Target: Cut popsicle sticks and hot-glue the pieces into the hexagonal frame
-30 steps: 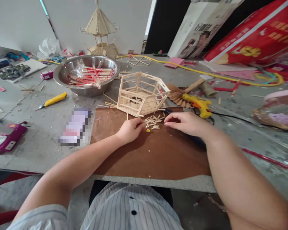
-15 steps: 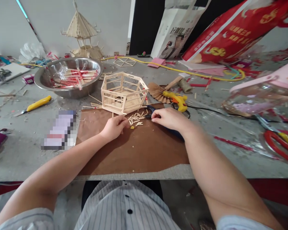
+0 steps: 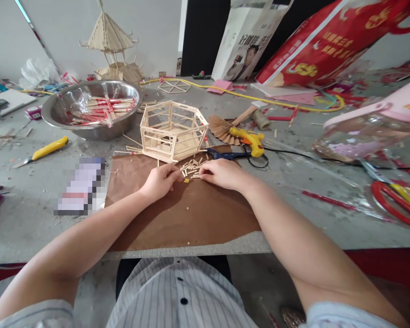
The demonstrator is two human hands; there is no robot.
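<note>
A hexagonal frame of thin wooden sticks (image 3: 172,130) stands at the far edge of a brown mat (image 3: 177,209). In front of it lies a small heap of short cut stick pieces (image 3: 191,167). My left hand (image 3: 160,180) rests on the mat just left of the heap, fingers curled in a pinch on something I cannot make out. My right hand (image 3: 222,173) lies at the heap's right side, fingers bent and touching the pieces. Blue-handled scissors (image 3: 225,155) lie just behind my right hand.
A steel bowl (image 3: 54,114) of red-wrapped sticks sits at the back left, a stick pagoda model (image 3: 105,38) behind it. A yellow glue gun (image 3: 249,139) with a black cable lies to the right, a yellow knife (image 3: 44,150) to the left, red-handled scissors (image 3: 396,202) at far right.
My right hand has moved left off the scissors to the heap of stick pieces. My left hand has stayed in place. The view has shifted slightly.
</note>
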